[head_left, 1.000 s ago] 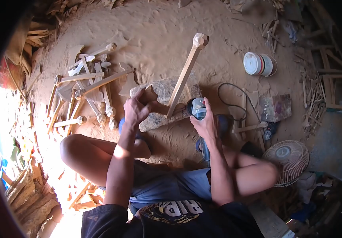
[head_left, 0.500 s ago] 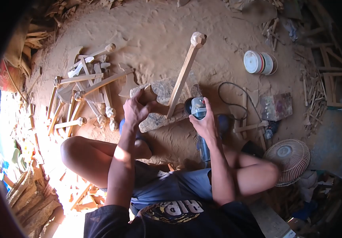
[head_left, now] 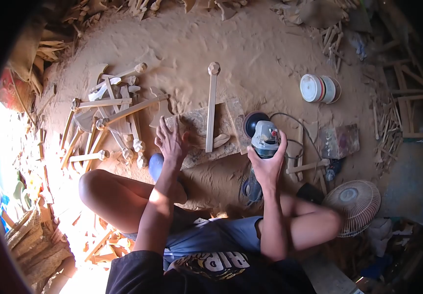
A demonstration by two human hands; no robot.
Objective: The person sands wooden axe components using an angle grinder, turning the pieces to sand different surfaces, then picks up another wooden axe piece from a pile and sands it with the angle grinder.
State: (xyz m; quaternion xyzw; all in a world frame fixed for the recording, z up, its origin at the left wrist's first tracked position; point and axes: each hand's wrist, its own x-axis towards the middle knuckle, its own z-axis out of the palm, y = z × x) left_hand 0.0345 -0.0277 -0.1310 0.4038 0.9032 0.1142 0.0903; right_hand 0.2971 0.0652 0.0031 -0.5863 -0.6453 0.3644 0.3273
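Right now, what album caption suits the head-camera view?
Right hand gripping an angle grinder, left hand open beside a worn block crossed by a knob-ended wooden stick.

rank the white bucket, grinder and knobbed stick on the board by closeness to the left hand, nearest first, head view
1. Knobbed stick, right of the left hand
2. Grinder, in the right hand
3. White bucket, farther out to the right

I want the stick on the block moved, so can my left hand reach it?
Probably yes: your left hand looks open and free, near the stick, with only the block's surface visible between them.
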